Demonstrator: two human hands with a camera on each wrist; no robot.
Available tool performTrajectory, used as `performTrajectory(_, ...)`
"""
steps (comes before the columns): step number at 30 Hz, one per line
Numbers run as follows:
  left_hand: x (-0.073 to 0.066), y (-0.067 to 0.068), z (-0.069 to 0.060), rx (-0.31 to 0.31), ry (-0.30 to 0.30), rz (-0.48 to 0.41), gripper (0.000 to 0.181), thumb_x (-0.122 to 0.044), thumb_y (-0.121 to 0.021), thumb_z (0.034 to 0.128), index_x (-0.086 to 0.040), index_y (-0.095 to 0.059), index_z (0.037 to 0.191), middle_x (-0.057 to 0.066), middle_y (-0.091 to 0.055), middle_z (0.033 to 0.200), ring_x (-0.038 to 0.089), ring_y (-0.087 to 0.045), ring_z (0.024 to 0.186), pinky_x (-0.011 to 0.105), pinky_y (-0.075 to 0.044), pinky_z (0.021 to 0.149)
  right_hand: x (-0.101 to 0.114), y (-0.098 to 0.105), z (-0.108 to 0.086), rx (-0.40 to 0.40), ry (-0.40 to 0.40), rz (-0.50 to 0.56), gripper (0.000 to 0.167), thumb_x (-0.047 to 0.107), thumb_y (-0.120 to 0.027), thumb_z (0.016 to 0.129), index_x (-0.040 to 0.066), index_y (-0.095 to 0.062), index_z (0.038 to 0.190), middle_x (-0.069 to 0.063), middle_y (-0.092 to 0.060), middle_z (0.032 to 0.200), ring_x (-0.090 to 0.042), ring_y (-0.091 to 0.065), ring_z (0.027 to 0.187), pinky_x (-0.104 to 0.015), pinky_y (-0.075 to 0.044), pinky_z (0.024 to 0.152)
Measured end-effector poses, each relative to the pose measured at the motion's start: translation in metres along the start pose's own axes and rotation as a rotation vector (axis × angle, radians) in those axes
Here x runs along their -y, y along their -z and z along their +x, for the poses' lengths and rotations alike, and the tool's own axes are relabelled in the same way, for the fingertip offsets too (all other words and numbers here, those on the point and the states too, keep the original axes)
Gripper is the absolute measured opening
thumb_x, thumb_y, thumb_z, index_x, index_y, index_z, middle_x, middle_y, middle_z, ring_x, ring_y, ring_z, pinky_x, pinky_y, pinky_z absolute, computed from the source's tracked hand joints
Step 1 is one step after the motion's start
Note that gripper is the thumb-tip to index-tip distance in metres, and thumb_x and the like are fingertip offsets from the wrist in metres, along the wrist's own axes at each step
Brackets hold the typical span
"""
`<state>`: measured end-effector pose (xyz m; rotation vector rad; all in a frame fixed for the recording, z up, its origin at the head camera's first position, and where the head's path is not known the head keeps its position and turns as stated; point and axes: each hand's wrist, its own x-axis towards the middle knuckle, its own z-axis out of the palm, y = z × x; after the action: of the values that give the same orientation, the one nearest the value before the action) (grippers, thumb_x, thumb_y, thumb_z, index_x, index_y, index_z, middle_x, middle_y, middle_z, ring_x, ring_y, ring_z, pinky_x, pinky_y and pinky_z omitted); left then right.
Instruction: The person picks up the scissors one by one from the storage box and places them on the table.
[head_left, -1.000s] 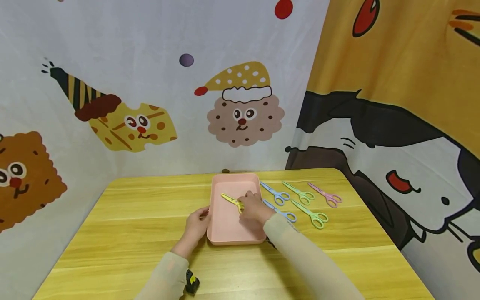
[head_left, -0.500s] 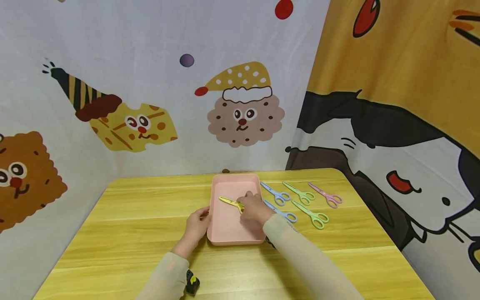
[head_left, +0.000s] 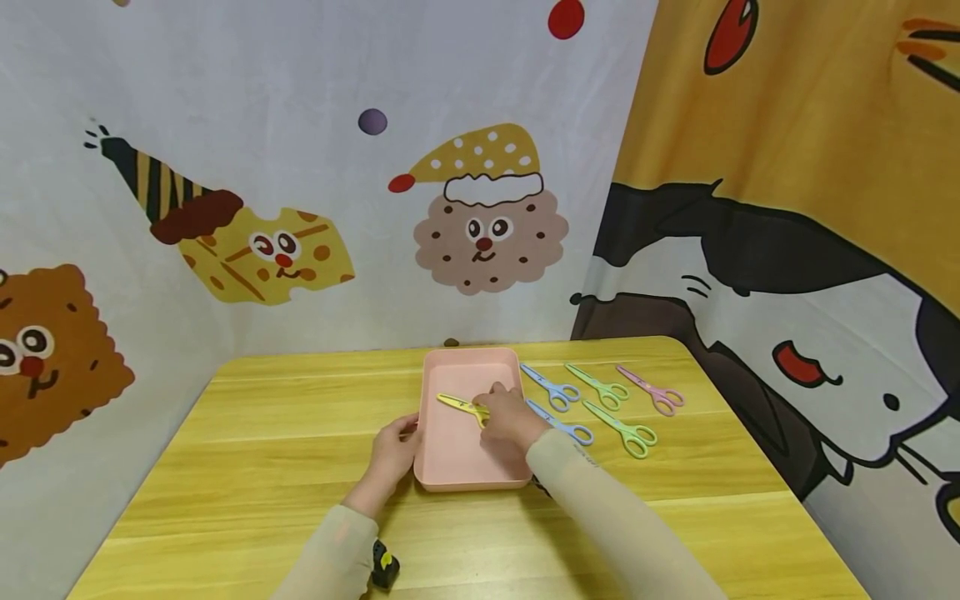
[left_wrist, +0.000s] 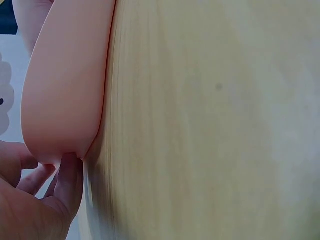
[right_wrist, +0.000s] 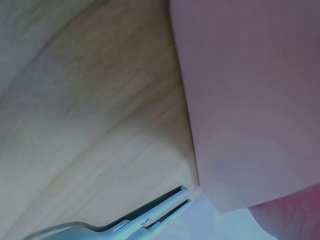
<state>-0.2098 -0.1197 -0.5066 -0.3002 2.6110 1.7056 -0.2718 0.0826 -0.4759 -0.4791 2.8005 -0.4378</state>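
Observation:
A shallow pink tray [head_left: 465,467] sits on the wooden table. My left hand [head_left: 394,452] holds its left side, with thumb and fingertips at the wall, as the left wrist view also shows. Inside the tray, my right hand [head_left: 510,417] pinches the handle end of yellow scissors [head_left: 459,404]. Their blades point to the left, and most of the handle is hidden by the fingers. The right wrist view has the tray's outer wall [right_wrist: 250,100] in front of the hand, so the fingertips and scissors are hidden there.
Right of the tray lie two blue scissors [head_left: 551,387], two green scissors [head_left: 600,386] and one pink pair of scissors [head_left: 651,389]. Blue scissors [right_wrist: 130,225] lie close to the tray wall. A cartoon-printed curtain [head_left: 300,150] hangs behind the table [head_left: 285,417].
The yellow scissors have turned a little in the tray, their blade tips moving slightly left and towards me. Both hands and the tray have stayed nearly in place.

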Motion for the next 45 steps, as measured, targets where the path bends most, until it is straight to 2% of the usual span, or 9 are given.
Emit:
performTrajectory(14, -0.001, 0.0, -0.002, -0.002, -0.002, 0.008, 0.036, -0.013, -0.056, 0.0944, -0.001, -0.057, 0.128, 0.018, -0.062, 0.116, 0.029, -0.059, 0.104, 0.037, -0.055, 0.084, 0.0, -0.004, 0.0, -0.04, -0.026, -0.009, 0.065, 0.026, -0.082, 0.072, 0.022, -0.056, 0.132, -0.006, -0.052, 0.117, -0.024, -0.045, 0.101, -0.036, -0.046, 0.086)
performTrajectory(21, -0.002, 0.0, -0.002, -0.001, 0.001, 0.007, 0.036, -0.014, -0.056, 0.0946, -0.002, -0.057, 0.129, 0.017, -0.062, 0.116, 0.029, -0.059, 0.104, 0.037, -0.055, 0.085, -0.004, -0.004, 0.0, -0.079, 0.009, 0.011, 0.064, 0.02, -0.081, 0.072, 0.02, -0.057, 0.131, -0.01, -0.052, 0.118, -0.026, -0.046, 0.103, -0.036, -0.048, 0.087)
performTrajectory(30, -0.002, 0.001, -0.002, 0.001, -0.02, 0.019, 0.036, -0.013, -0.056, 0.0944, 0.0, -0.057, 0.128, 0.019, -0.062, 0.116, 0.03, -0.06, 0.103, 0.038, -0.054, 0.085, -0.006, 0.004, -0.005, -0.094, -0.029, 0.094, 0.059, 0.015, -0.078, 0.073, 0.019, -0.058, 0.128, -0.003, -0.051, 0.115, -0.019, -0.046, 0.1, -0.033, -0.046, 0.09)
performTrajectory(34, -0.003, 0.002, -0.002, 0.002, -0.023, 0.02, 0.036, -0.012, -0.056, 0.0945, 0.0, -0.057, 0.128, 0.019, -0.062, 0.115, 0.03, -0.06, 0.103, 0.037, -0.055, 0.084, -0.004, 0.01, -0.011, -0.108, -0.006, 0.093, 0.056, 0.015, -0.078, 0.074, 0.016, -0.059, 0.126, -0.003, -0.051, 0.112, -0.019, -0.045, 0.098, -0.033, -0.045, 0.088)
performTrajectory(41, -0.003, 0.002, -0.003, 0.001, -0.03, 0.005, 0.035, -0.01, -0.056, 0.0937, 0.002, -0.057, 0.127, 0.02, -0.063, 0.114, 0.03, -0.06, 0.102, 0.037, -0.055, 0.083, -0.008, 0.016, -0.017, -0.183, 0.09, 0.061, 0.049, 0.015, -0.073, 0.08, 0.01, -0.059, 0.126, -0.009, -0.053, 0.114, -0.025, -0.049, 0.1, -0.038, -0.046, 0.089)
performTrajectory(45, -0.002, 0.002, -0.003, -0.001, -0.032, 0.001, 0.035, -0.009, -0.056, 0.0933, 0.002, -0.058, 0.127, 0.02, -0.062, 0.114, 0.031, -0.06, 0.103, 0.038, -0.055, 0.084, -0.013, 0.019, -0.017, -0.192, 0.077, 0.054, 0.051, 0.015, -0.075, 0.078, 0.011, -0.058, 0.126, -0.007, -0.053, 0.113, -0.023, -0.051, 0.1, -0.035, -0.048, 0.088)
